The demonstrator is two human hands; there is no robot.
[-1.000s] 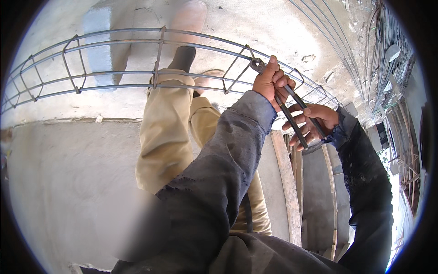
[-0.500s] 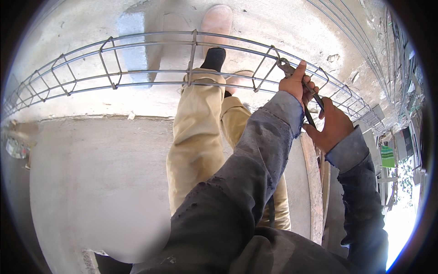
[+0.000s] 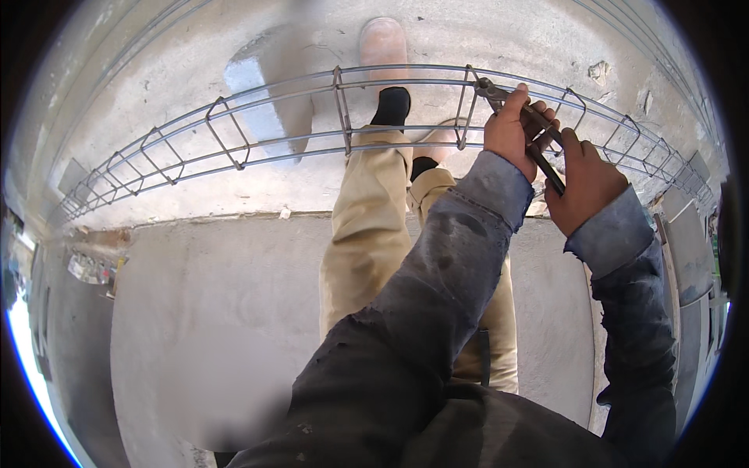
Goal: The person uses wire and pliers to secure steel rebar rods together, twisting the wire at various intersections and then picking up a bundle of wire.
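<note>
A long cage of steel bars (image 3: 281, 96) with square stirrups stretches across the view in front of my legs. My left hand (image 3: 511, 129) is closed round a pair of dark metal pincers (image 3: 491, 91), just behind the jaws, thumb along the tool. The pincers' head lies against the far upper bars, beside a corner of a stirrup (image 3: 462, 109). My right hand (image 3: 585, 186) grips the handle ends, which stand apart. Whether the jaws hold any wire is too small to tell.
My feet, one in a worn pinkish shoe (image 3: 382, 40), stand beyond and below the cage on the concrete floor (image 3: 515, 35). A grey slab (image 3: 211, 273) lies on the near side. Thin loose rods run along the upper right. Small debris (image 3: 90, 267) sits at the left.
My view has turned, so the cage and my legs appear farther right. The pincers' head now sits closer to the stirrup corner, and the handles have swung. Both hands keep their hold.
</note>
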